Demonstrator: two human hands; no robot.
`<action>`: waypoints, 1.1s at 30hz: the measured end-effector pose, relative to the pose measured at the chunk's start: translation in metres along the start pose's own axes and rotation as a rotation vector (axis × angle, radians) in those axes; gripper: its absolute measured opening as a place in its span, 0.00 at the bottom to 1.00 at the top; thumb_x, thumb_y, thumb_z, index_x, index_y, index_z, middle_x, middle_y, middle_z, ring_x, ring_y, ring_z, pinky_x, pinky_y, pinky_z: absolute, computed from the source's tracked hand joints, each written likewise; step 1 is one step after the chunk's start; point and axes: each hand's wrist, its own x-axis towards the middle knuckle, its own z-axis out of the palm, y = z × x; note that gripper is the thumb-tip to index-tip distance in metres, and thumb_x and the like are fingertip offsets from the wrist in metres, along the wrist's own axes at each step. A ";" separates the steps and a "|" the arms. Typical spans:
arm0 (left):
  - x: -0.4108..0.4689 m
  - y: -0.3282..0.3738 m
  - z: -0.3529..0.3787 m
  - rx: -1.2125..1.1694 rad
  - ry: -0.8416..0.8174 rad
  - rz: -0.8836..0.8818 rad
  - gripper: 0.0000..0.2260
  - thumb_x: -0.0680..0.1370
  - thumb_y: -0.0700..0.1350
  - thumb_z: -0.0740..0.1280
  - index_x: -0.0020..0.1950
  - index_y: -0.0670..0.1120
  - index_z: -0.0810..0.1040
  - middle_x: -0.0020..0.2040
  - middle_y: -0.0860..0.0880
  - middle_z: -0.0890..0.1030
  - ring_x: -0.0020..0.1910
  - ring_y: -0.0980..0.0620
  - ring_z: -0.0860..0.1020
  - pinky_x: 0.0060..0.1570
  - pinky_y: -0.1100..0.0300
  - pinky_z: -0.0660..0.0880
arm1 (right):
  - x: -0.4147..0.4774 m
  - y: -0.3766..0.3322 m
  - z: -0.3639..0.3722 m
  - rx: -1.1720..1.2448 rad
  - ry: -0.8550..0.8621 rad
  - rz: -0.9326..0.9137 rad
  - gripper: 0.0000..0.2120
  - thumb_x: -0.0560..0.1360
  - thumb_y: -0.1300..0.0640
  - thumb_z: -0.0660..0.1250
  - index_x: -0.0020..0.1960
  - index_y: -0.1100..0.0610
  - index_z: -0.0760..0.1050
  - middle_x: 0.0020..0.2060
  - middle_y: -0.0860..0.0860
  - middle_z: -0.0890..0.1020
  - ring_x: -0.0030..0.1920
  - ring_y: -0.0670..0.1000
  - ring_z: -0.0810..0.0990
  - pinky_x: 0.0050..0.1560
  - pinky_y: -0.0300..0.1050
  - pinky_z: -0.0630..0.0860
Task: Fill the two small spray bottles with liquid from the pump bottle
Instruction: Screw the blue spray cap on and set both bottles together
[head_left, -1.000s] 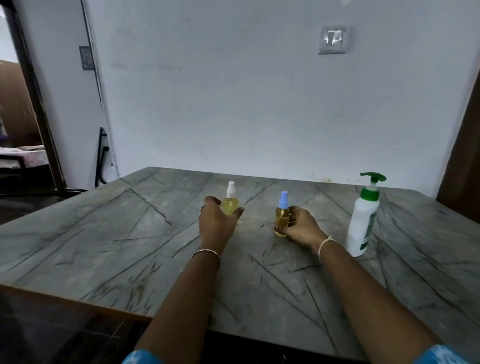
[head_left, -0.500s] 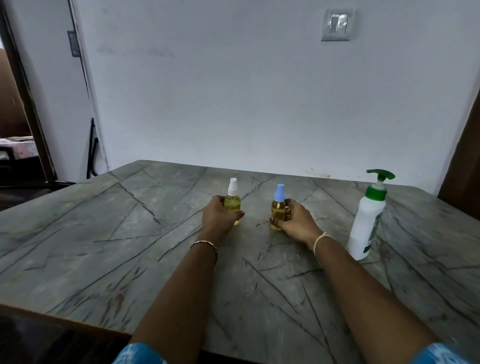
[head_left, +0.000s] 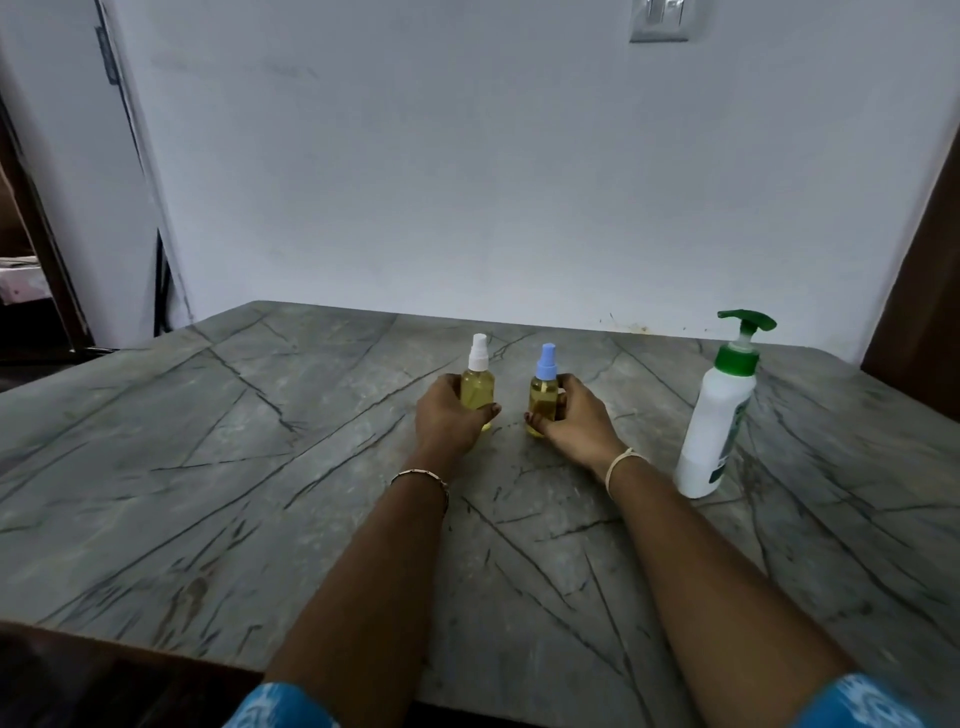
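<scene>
Two small clear spray bottles holding yellow liquid stand upright on the grey stone table (head_left: 208, 493). My left hand (head_left: 447, 418) is wrapped around the white-capped spray bottle (head_left: 478, 387). The blue-capped spray bottle (head_left: 544, 392) is gripped low by my right hand (head_left: 574, 423). Both bottles rest on the table, a short gap between them. A white pump bottle (head_left: 719, 421) with a green pump head stands upright to the right, apart from my right hand.
A white wall runs behind the table, with a switch plate (head_left: 660, 18) high on it. A dark doorway opens at the left (head_left: 31, 270) and a brown panel (head_left: 924, 270) stands at the far right. The table's front edge is near my elbows.
Both hands, still holding the bottles, have drawn slightly closer together, narrowing the gap between the two spray bottles. The pump bottle has not moved.
</scene>
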 end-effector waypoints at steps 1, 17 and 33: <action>0.000 0.000 0.000 -0.009 0.002 -0.004 0.28 0.68 0.46 0.78 0.64 0.41 0.74 0.59 0.43 0.79 0.57 0.45 0.77 0.58 0.54 0.74 | 0.000 0.000 0.000 0.005 0.002 0.003 0.22 0.73 0.58 0.72 0.63 0.57 0.70 0.56 0.55 0.79 0.55 0.54 0.78 0.53 0.41 0.70; 0.003 -0.005 -0.001 -0.063 0.013 -0.022 0.30 0.67 0.46 0.78 0.66 0.42 0.71 0.61 0.44 0.78 0.58 0.46 0.78 0.59 0.53 0.75 | 0.002 0.003 0.006 0.028 0.037 -0.003 0.21 0.73 0.59 0.71 0.63 0.58 0.69 0.54 0.55 0.79 0.54 0.55 0.78 0.55 0.44 0.72; -0.004 0.003 -0.010 0.030 -0.162 -0.074 0.42 0.64 0.43 0.80 0.71 0.41 0.60 0.65 0.42 0.73 0.63 0.43 0.73 0.59 0.54 0.73 | 0.002 0.002 0.000 0.098 -0.058 0.097 0.35 0.68 0.55 0.77 0.67 0.58 0.62 0.61 0.55 0.75 0.59 0.55 0.75 0.62 0.51 0.73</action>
